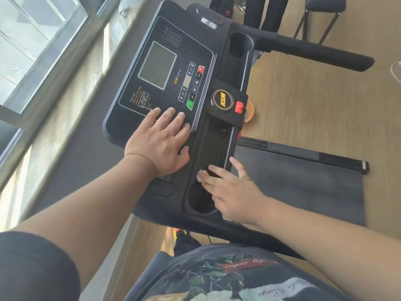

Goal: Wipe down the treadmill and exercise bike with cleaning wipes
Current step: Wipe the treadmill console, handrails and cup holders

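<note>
- The treadmill console (165, 68) is matte black plastic with a dotted panel, a grey rectangular display (157, 64), a column of small buttons (192, 83) and a round yellow-ringed badge (222, 99) beside a red safety key (240, 106).
- The left hand (158, 142) lies flat on the console's lower corner, fingers straight and spread.
- The right hand (230, 192) presses a small white wipe (200, 175) under straight fingers inside the long tray, just above a round cup holder (200, 202).
- A dark, rough-textured running belt (303, 181) lies beyond the right hand; a black foam-like handlebar (321, 51) juts out at the upper right.
- The floor (314, 109) is pale wood plank; a window (32, 51) lets in bright light on the left.
- Dark chair legs (325, 25) stand at the upper right.
</note>
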